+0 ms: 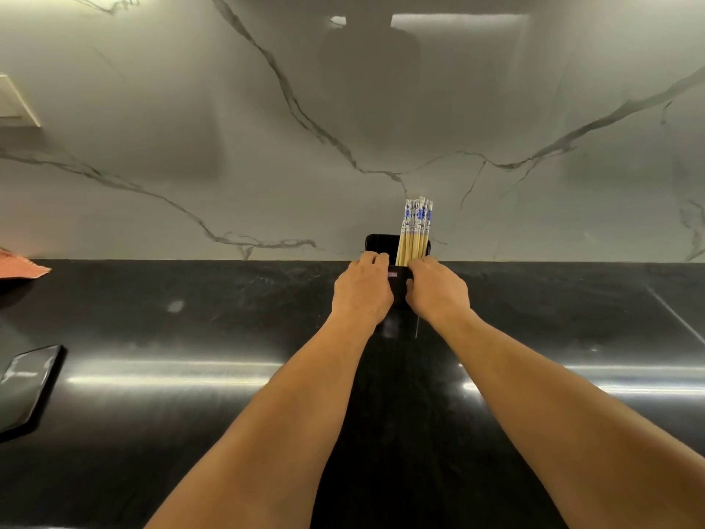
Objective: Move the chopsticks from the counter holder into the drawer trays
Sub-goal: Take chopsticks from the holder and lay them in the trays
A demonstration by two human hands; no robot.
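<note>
A: Where's the holder?
B: Black holder (377, 246) at the back of the desk (190, 318), against the marble wall (190, 147). Chopsticks (416, 231) upright in its right side.
A: Hands?
B: Left hand (362, 292) on the holder's left, right hand (437, 292) on its right, fingers (375, 258) curled over the rim, prob. gripping it; contact partly hidden.
A: Else?
B: Black tray (26, 387) far left of the holder.
</note>
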